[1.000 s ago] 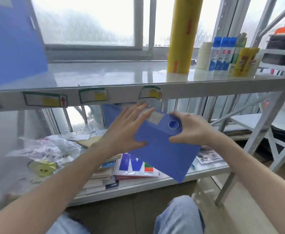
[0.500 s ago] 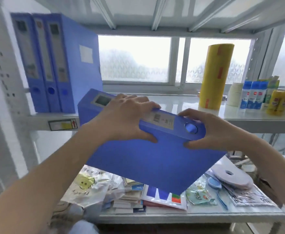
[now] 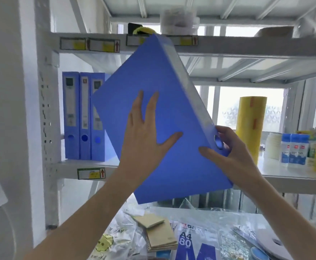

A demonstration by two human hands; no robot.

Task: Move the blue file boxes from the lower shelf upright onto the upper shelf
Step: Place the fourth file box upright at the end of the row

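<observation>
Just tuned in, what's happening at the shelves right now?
A person holds a blue file box tilted in mid-air in front of the upper shelf. The left hand lies flat on its side; the right hand grips the spine end by the finger hole. Three blue file boxes already stand upright at the shelf's left end.

White metal shelving [image 3: 46,113]; bright frosted window [image 3: 228,107] behind; white wall [image 3: 3,91] left.

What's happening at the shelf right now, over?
Left hand flat on the tilted blue file box, right hand gripping its spine end. Box in the air, not yet shelved. Three upright file boxes on upper shelf; gap beside them free.
</observation>
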